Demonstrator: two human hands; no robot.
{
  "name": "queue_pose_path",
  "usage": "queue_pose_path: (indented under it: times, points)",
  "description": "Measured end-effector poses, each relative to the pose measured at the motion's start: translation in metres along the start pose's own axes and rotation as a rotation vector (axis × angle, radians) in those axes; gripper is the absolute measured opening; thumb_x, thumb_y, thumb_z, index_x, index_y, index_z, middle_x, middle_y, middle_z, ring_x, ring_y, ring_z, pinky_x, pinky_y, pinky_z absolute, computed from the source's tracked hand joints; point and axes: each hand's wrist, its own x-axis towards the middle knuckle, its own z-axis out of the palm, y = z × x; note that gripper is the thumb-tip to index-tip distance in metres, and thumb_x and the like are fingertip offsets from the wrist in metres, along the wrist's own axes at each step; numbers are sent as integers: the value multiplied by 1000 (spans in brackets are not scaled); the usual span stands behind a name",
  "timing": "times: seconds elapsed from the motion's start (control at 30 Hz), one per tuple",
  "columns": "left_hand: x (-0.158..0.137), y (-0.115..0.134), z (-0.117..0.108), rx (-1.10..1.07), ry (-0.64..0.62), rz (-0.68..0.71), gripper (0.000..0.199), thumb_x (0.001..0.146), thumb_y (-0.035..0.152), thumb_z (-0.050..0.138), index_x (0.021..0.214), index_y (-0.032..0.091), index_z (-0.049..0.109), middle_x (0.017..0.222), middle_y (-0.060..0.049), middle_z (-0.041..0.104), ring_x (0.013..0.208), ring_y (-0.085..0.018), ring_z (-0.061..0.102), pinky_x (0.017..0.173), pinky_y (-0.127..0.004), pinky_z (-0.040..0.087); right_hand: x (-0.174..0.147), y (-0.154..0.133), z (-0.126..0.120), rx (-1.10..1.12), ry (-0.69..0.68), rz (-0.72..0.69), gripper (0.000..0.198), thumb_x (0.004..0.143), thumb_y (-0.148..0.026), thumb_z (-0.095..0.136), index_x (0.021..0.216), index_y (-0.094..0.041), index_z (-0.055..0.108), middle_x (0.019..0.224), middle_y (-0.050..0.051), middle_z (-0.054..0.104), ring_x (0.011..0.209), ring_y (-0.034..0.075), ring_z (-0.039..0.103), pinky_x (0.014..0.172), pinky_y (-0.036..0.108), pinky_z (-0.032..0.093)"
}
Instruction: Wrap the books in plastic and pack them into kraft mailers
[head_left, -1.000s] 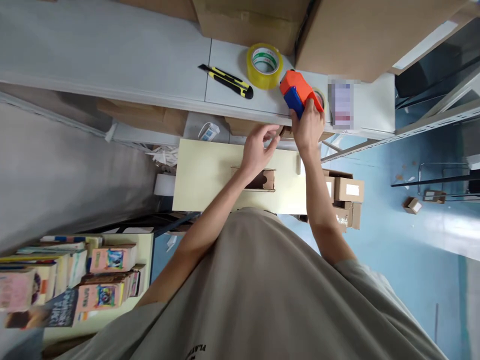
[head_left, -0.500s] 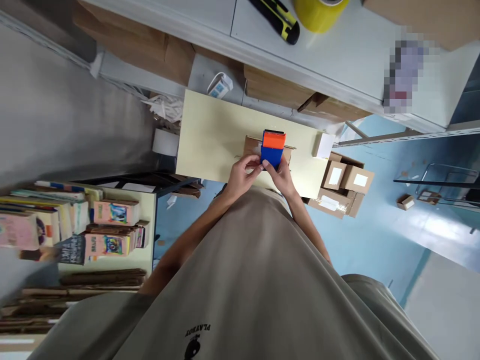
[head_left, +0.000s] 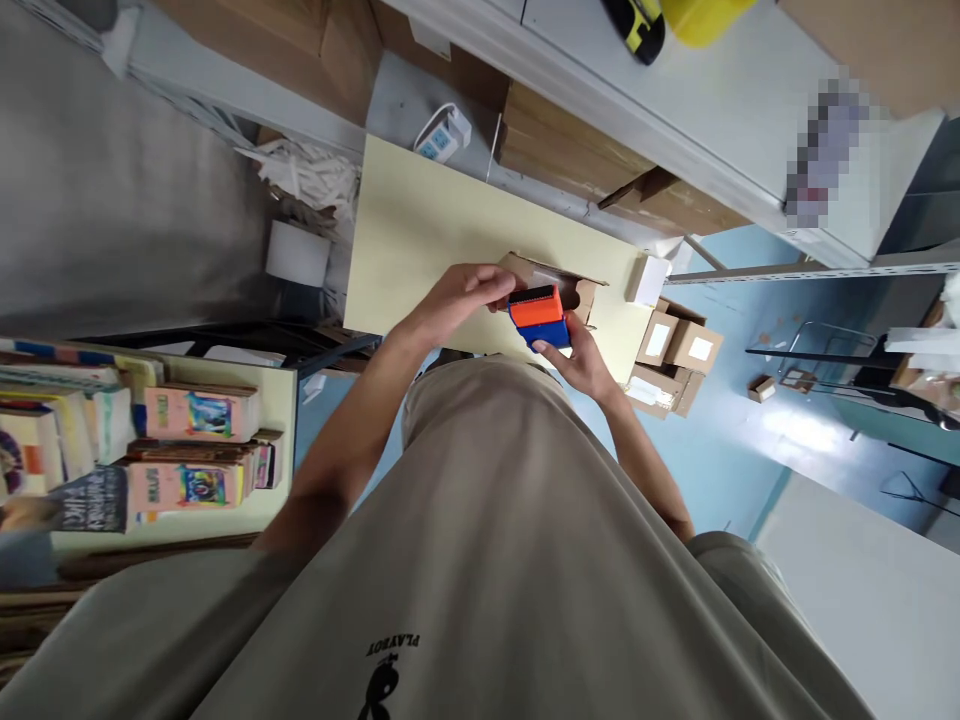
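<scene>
In my right hand (head_left: 581,355) is a blue and orange tool (head_left: 540,318) with a black toothed edge, which looks like a tape dispenser. The fingers wrap its right side, with the thumb on the blue part. Its toothed edge faces away from me, tilted. My left hand (head_left: 476,290) is beside its upper left corner, fingertips pinched together. What they hold, if anything, is too small to make out. Behind the tool lies an open cardboard box (head_left: 589,296) on the pale yellow tabletop (head_left: 420,220), partly hidden by the tool.
A white box (head_left: 648,280) stands at the tabletop's right end, with cardboard boxes (head_left: 679,345) on the floor beyond. A power strip (head_left: 444,135) lies behind. Above hangs a shelf with a utility knife (head_left: 643,35) and a yellow tape roll (head_left: 705,18). Books (head_left: 202,415) are at left.
My left hand has come off the tool's lower part and moved up and left, to its toothed end. My right hand has tipped the tool, turning the toothed edge leftward. The view has shifted.
</scene>
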Motion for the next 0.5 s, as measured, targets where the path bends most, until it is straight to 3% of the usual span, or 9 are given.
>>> queue_pose_path:
  times: [0.27,0.5]
  points:
    - [5,6,-13,62,-91,-8,48,86,61,107,91,18,87,92,-6,83,91,-22,79,80,-32,62,-7,-27,-2,-162,-30,119,86,91,-109,70,122,-28,66,102,9,77,94,34,71,84,53,66]
    - [6,-20,-13,-18,1,-56,38,92,47,104,85,18,81,80,-4,78,77,-16,72,74,-27,58,0,-49,-7,-216,-109,215,84,89,-108,71,113,-27,67,99,8,79,87,31,71,79,47,61]
